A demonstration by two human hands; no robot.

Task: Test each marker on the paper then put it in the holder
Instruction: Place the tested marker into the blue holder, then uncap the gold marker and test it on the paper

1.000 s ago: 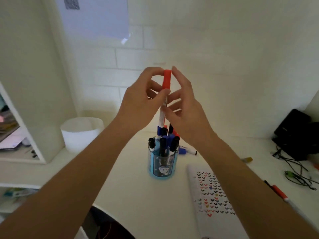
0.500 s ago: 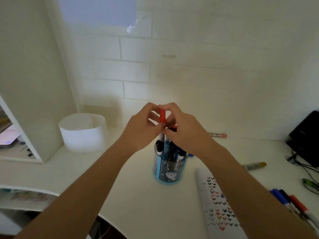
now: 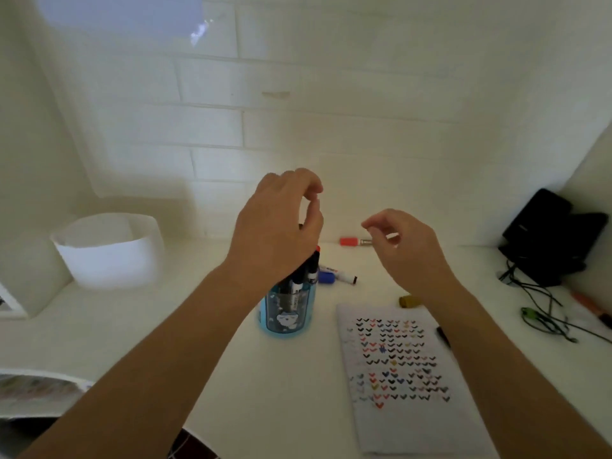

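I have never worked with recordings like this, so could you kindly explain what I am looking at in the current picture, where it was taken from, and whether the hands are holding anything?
There is no machine here: a person wears a wide-angle camera on the head, so the picture looks forward and down along both bare forearms. The left hand hovers above a blue holder that has several markers standing in it. The right hand is raised to the side. Both hands look empty, fingers loosely curled.

On the white desk lies a sheet of paper covered in small coloured test marks. Loose markers remain: a red-capped one by the wall and a blue-capped one behind the holder. A white tub stands on the left, and black cables on the right.
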